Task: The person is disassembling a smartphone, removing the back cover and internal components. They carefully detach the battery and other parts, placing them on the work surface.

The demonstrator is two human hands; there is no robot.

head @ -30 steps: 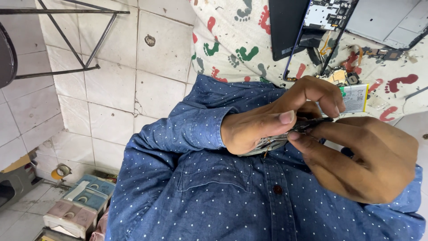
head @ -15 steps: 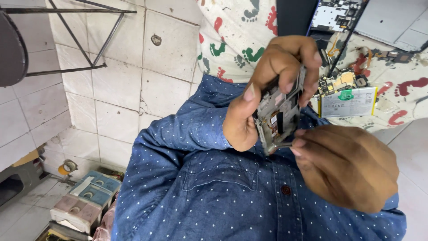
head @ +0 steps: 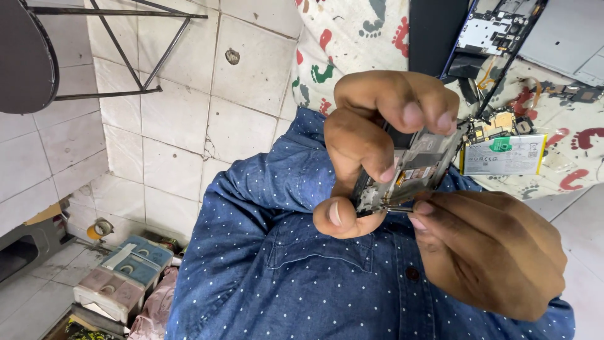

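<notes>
Gripping the phone frame (head: 412, 167) between thumb below and four curled fingers above, the left hand (head: 371, 145) holds the part upright and tilted, close to the chest over the blue dotted shirt (head: 270, 271). The fingers are clamped on the frame: the thumb pad presses its lower end and the fingertips wrap over its upper edge. The right hand (head: 491, 252) has thumb and forefinger pinched together on fine tweezers (head: 395, 208), whose tips touch the lower end of the frame just beside the left thumb.

State of the work, as judged from this view: the handset is already opened and stripped. A battery (head: 503, 155) with a green tab lies detached on the patterned cloth (head: 352, 38), with a small circuit board (head: 497, 121) touching its upper edge. Another opened phone body (head: 497, 28) lies further up the cloth, beside a dark flat panel (head: 431, 34). Fine picking at the lower end of the frame is in hand; whether anything is caught in the tweezer tips cannot be told. Nothing is reassembled

Beyond, a tiled floor (head: 176, 138), a metal stool frame (head: 126, 44) and small boxes (head: 123, 277) are visible
</notes>
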